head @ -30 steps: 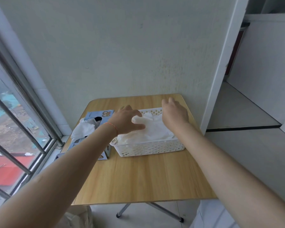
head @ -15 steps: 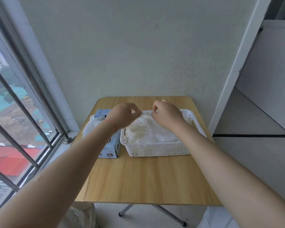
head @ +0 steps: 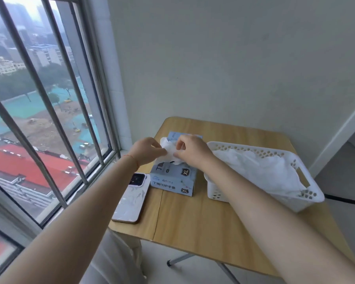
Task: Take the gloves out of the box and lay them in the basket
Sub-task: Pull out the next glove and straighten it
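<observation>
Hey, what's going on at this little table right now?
A person is pulling a white glove out of the blue box, pinching it with both the left hand and the right hand. Beside the box, a white basket already holds a pile of gloves. A phone lies on the wooden table.

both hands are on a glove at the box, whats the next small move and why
Probably lift the glove up clear of the box: the left hand and right hand each pinch it, its lower end looks still in the opening, and the basket waits to the right.
</observation>
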Demonstrator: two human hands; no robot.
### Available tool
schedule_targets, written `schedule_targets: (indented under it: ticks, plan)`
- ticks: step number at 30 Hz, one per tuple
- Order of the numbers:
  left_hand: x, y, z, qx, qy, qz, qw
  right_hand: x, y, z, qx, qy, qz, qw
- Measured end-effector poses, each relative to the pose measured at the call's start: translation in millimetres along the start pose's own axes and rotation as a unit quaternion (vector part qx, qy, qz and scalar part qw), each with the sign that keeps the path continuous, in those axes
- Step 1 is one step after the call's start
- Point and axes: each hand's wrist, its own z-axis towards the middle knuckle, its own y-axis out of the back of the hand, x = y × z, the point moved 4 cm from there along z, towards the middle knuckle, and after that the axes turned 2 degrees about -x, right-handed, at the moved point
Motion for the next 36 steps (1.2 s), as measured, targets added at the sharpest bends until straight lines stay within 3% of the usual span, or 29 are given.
schedule_targets:
  ticks: [3, 7, 12, 17, 20, 24, 26, 29, 33, 36]
  plan:
    - [5.1, -1.4, -1.9, 0.013, -0.011, -0.03, 0.999, -3.2, 2.9, 5.2, -0.018, -0.025, -0.034, 0.999]
    - [-0.9, -6.1, 0.0, -0.003, -0.029, -0.085, 0.996, -16.4, 28.9, 8.8, -0.113, -0.058, -0.021, 0.992]
    - [-14.5, -21.2, -1.3, 0.007, -0.063, -0.061, 0.996, -24.8, 58.7, 5.4, -0.192, -0.087, 0.121, 0.97]
    - [-12.5, -21.1, 6.3, -0.001, -0.041, -0.032, 0.999, -26.2, 71.9, 8.9, -0.203, -0.125, 0.315, 0.919]
    - [-19.9, -7.8, 6.2, -0.058, -0.057, -0.035, 0.996, -21.9, 78.2, 8.7, -0.177, -0.149, 0.426, 0.874]
    - [-50.2, 14.1, -11.6, -0.127, -0.137, -0.213, 0.959, -14.0, 83.1, 7.9, -0.133, -0.148, 0.537, 0.82]
    - [-68.9, 21.1, -22.5, -0.103, -0.178, -0.268, 0.941, -11.5, 83.1, 6.3, -0.111, -0.142, 0.571, 0.801]
    - [-88.4, 21.0, -31.9, -0.025, -0.164, -0.341, 0.925, -12.0, 85.2, 0.5, -0.092, -0.147, 0.605, 0.777]
    - [-96.9, 17.3, -35.8, -0.005, -0.118, -0.4, 0.909, -17.0, 89.3, -10.4, -0.021, -0.172, 0.551, 0.816]
    - [-97.1, 10.8, -35.2, 0.013, -0.072, -0.378, 0.923, -19.7, 92.8, -21.5, 0.031, -0.181, 0.497, 0.848]
